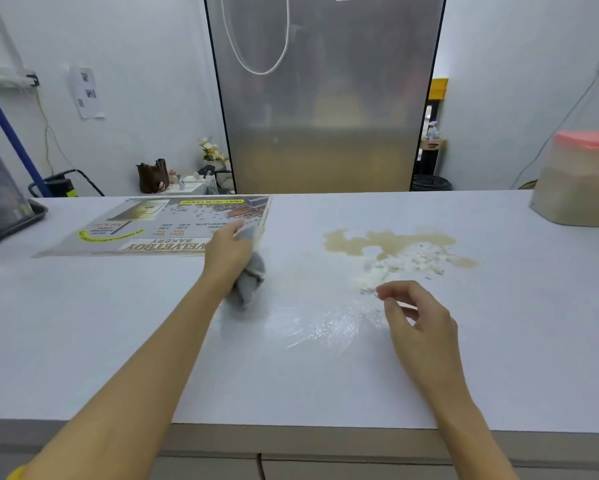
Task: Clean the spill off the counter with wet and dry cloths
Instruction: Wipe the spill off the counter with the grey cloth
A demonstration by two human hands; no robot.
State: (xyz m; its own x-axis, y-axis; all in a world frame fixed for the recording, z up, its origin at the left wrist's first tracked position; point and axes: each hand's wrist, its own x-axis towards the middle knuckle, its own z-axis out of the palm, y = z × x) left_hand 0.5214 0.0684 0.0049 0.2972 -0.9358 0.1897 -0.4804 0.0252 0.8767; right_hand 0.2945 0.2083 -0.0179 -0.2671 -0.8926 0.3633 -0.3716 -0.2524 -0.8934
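Note:
A brown liquid spill [388, 242] with white crumbly bits [407, 263] lies on the white counter [325, 382], right of centre. My left hand [227, 252] grips a bunched grey cloth [251, 278] that touches the counter to the left of the spill. My right hand [419, 318] hovers just below the crumbs, thumb and forefinger pinched near a small crumb; I cannot tell if it holds one. A wet, shiny streak [325, 327] marks the counter between my hands.
A laminated bakery menu [152, 225] lies flat at the back left. A dark tray [17, 218] stands at the far left edge. A pink-lidded container of beige powder [582, 181] stands at the back right. A steel refrigerator [325, 98] rises behind the counter.

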